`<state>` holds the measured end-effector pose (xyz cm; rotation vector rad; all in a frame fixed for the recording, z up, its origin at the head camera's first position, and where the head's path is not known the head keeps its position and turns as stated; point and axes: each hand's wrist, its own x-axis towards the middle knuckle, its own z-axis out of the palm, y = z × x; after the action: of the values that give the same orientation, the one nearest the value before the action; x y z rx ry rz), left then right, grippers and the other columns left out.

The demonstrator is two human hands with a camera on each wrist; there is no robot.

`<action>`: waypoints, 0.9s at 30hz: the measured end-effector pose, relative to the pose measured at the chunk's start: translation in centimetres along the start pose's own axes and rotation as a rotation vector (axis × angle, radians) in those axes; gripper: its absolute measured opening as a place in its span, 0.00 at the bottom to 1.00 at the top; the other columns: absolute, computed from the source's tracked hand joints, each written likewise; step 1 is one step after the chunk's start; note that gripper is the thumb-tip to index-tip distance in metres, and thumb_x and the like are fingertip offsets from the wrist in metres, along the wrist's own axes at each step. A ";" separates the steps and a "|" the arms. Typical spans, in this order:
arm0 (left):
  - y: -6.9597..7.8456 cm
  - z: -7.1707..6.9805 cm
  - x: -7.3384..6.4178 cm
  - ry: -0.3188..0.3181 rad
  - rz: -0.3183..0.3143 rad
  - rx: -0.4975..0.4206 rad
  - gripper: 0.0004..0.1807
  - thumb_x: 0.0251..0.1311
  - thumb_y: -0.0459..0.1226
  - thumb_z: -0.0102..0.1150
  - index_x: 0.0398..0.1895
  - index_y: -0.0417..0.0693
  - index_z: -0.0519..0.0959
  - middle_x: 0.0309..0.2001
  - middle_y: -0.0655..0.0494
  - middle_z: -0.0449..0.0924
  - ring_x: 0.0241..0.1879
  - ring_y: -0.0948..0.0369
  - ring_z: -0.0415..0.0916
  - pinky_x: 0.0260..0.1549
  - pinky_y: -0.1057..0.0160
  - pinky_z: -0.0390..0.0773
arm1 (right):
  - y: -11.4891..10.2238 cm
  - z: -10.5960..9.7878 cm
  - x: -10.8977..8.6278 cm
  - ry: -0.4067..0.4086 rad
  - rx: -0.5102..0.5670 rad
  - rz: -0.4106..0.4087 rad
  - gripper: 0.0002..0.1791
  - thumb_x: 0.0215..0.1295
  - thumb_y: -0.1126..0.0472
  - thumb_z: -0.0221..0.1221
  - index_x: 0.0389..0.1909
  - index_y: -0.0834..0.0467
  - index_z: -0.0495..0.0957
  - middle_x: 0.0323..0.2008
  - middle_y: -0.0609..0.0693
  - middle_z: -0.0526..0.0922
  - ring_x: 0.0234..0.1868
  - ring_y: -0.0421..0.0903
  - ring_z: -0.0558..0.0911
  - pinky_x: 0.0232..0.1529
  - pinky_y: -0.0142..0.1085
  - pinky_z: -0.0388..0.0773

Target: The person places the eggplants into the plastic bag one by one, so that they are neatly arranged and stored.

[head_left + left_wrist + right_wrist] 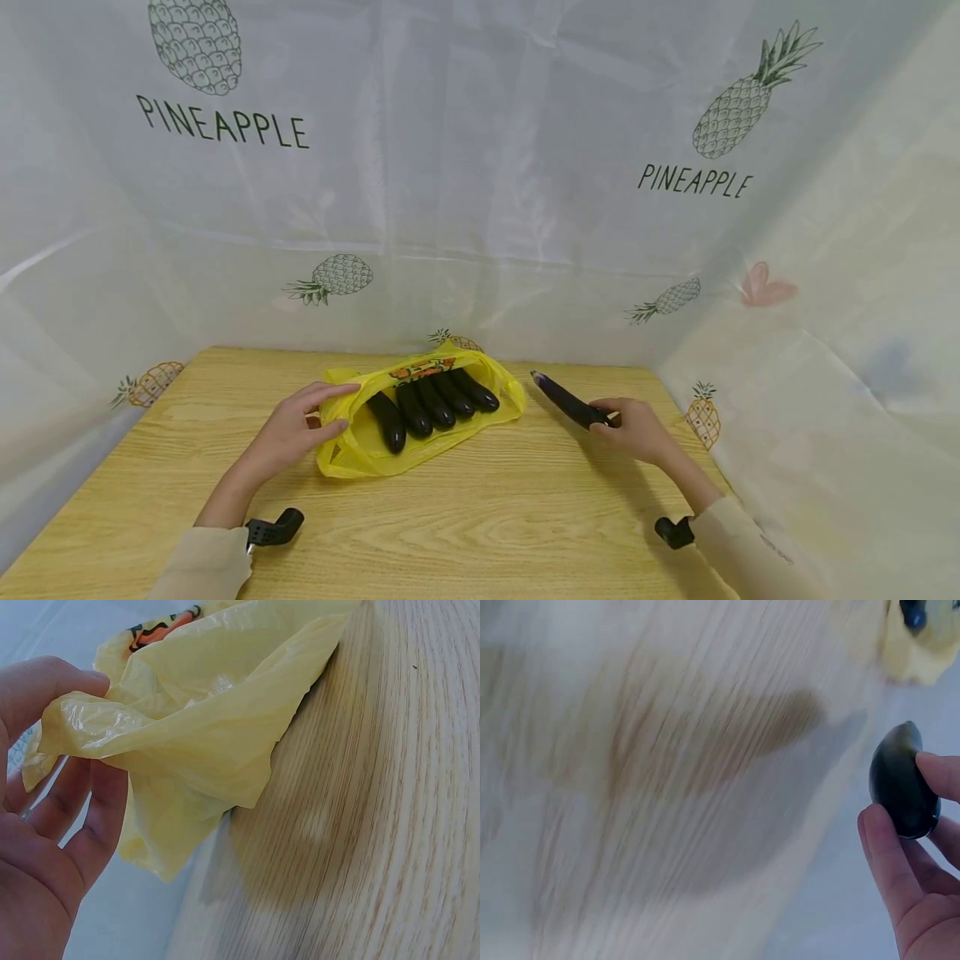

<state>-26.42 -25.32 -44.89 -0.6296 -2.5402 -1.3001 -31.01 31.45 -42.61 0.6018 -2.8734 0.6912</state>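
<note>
A yellow plastic bag (360, 457) lies on its side on the table, its mouth facing me. Several dark, glossy eggplants (437, 402) lie side by side in it. My left hand (288, 429) holds the bag's left edge; in the left wrist view the plastic (187, 742) passes between thumb and fingers. Right of the bag, my right hand (633, 429) grips one more eggplant (567, 402) by its rounded end. Its stem end points up and left toward the bag. The right wrist view shows this eggplant (900, 780) end-on between thumb and fingers, above the table.
The wooden table (450, 542) extends toward me in front of the bag. A pale curtain (480, 208) printed with pineapples hangs behind the table and along both sides. Black wrist cameras (276, 528) sit on both forearms.
</note>
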 end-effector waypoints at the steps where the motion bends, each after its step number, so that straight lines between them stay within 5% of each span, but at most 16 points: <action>1: 0.0 0.0 0.0 0.000 0.000 0.000 0.30 0.69 0.32 0.69 0.73 0.53 0.78 0.59 0.52 0.80 0.40 0.61 0.69 0.32 0.66 0.75 | -0.5 0.0 -0.1 -0.002 0.016 -0.011 0.23 0.70 0.59 0.70 0.62 0.66 0.83 0.52 0.65 0.87 0.35 0.44 0.88 0.32 0.37 0.82; 13: -0.1 -0.1 -0.1 0.000 -0.009 0.001 0.30 0.70 0.34 0.70 0.74 0.55 0.77 0.60 0.53 0.80 0.43 0.60 0.70 0.34 0.65 0.75 | -6.7 1.2 -0.5 -0.109 0.141 -0.118 0.23 0.72 0.58 0.70 0.63 0.65 0.83 0.54 0.61 0.87 0.36 0.39 0.88 0.35 0.31 0.83; 27: -0.1 -0.1 0.0 0.000 0.001 -0.003 0.30 0.69 0.33 0.70 0.74 0.55 0.77 0.60 0.52 0.80 0.42 0.60 0.70 0.33 0.65 0.75 | -11.6 4.2 0.2 -0.189 0.288 -0.088 0.23 0.72 0.54 0.69 0.63 0.61 0.84 0.54 0.59 0.88 0.37 0.39 0.89 0.35 0.32 0.83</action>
<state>-26.48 -25.47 -44.95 -0.6309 -2.5386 -1.3039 -26.62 19.99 -41.59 0.8677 -2.9146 1.1001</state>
